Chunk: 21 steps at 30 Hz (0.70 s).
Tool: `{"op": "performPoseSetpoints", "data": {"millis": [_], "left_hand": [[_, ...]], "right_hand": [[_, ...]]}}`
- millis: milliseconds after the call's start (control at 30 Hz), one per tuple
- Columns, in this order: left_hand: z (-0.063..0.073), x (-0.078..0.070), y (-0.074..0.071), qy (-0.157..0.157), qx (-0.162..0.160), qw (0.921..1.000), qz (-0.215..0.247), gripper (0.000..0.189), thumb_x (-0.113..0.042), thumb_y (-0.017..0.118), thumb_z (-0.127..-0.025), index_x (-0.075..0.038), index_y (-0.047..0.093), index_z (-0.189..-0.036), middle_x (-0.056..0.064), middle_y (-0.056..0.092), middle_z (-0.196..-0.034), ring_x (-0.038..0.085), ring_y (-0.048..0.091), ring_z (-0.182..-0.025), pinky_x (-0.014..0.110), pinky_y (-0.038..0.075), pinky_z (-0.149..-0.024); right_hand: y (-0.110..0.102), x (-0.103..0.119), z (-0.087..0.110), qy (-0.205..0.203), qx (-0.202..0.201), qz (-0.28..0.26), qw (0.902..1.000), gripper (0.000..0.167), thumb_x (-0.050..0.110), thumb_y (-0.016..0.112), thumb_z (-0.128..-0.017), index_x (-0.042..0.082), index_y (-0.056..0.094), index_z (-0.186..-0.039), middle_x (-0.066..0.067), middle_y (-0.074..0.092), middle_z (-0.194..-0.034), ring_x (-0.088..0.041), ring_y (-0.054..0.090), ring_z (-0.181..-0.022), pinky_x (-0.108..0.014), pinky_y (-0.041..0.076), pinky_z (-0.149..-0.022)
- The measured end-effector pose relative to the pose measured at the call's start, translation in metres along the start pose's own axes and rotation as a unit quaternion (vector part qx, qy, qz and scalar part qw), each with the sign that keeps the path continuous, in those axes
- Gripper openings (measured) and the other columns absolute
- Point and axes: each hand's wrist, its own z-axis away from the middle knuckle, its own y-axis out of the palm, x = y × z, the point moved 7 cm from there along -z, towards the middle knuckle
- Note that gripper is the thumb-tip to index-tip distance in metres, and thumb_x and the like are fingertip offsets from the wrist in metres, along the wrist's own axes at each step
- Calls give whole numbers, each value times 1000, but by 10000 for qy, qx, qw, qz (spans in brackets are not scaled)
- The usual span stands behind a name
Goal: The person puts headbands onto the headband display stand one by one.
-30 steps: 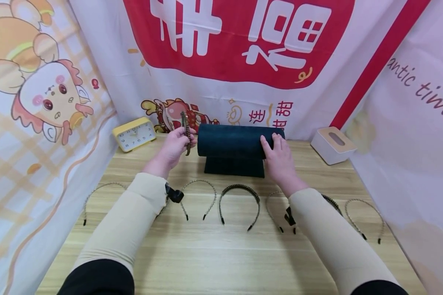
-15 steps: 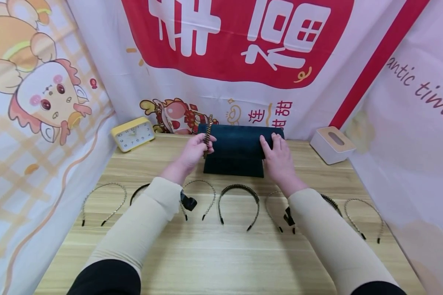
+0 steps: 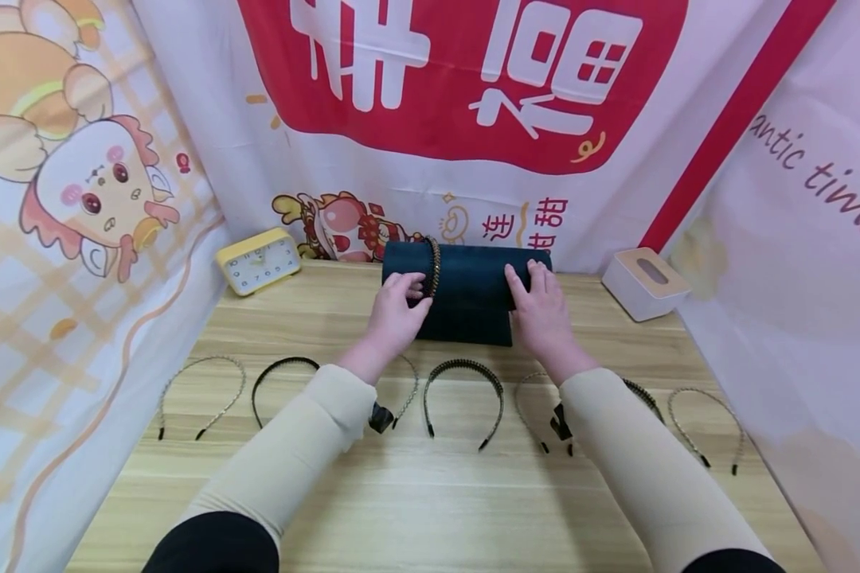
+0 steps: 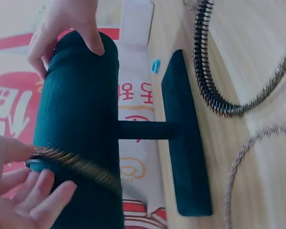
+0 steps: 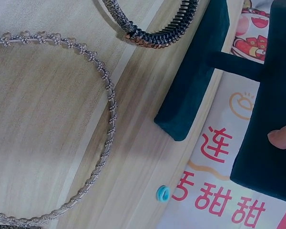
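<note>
The back cloth [image 3: 602, 199] carries large white Chinese characters on red, partly cut off, and small red ones including 连 and 甜甜; the right cloth [image 3: 781, 302] shows "antic time", and the left cloth [image 3: 100, 191] a cartoon figure. Below lies a wood-grained table [image 3: 437, 509], with the sleeved forearms reaching across it and hiding parts of several loose headbands [image 3: 466, 364] set out in a row. Near its back edge stands a dark green roll-topped stand [image 3: 473, 278]; the right hand [image 3: 541, 314] grips its right end, thumb and fingers on different sides. A tissue box [image 3: 646, 282] sits to the right and a yellow clock [image 3: 258, 261] with numerals to the left. The left hand [image 3: 396, 317], partly curled, pinches an end of a ridged headband [image 3: 435, 267], which passes round the roll left of its middle, just beyond the fingers. A small blue ring [image 5: 163, 193] shows in the right wrist view.
</note>
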Motion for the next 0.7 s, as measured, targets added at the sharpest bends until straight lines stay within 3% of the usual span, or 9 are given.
{"op": "performPoseSetpoints", "data": {"millis": [67,133,233,333,500,700], "left_hand": [[2,-6,-3,277,-101,9975,-643,35,-12,70,-92,-4,63,-125,9,54,-109,22,59,-99,36,51,-85],[2,-12,-6,642,-193,9902,-1223,36,-15,72,-92,-6,63,-126,9,53,-110,22,57,-100,37,52,-80],[-1,-22,-9,1362,-272,9700,-1993,49,-18,77,-88,-8,60,-133,11,54,-123,27,54,-112,44,49,-87],[-6,-27,-9,1972,-89,9433,-2668,66,-20,80,-86,-9,51,-144,13,48,-143,30,45,-131,49,38,-104],[-14,-22,-3,2249,511,9081,-3495,76,-27,79,-86,-11,42,-151,6,41,-153,25,32,-143,47,24,-115],[-19,-18,0,2401,1054,8808,-3943,94,-39,82,-79,-14,33,-156,3,32,-158,25,25,-146,48,19,-117]], "right_hand": [[0,-1,0,6,-16,-5,10000,75,12,69,-90,12,31,-155,-31,25,-150,-47,23,-139,-54,22,-115],[0,-1,0,13,3,-1,10000,76,12,69,-90,13,30,-155,-30,24,-150,-47,22,-139,-53,22,-115],[-1,0,1,15,32,9,10000,76,12,69,-91,13,30,-155,-31,24,-150,-47,22,-139,-54,21,-115],[-1,0,1,27,50,17,10000,75,13,69,-91,12,30,-155,-31,24,-150,-47,22,-139,-54,21,-115],[0,0,1,23,64,60,10000,75,14,69,-91,13,30,-155,-30,24,-150,-47,22,-139,-54,22,-115],[-1,0,0,-53,-8,127,9999,75,13,69,-90,12,32,-155,-31,25,-149,-47,23,-138,-53,21,-115]]}}
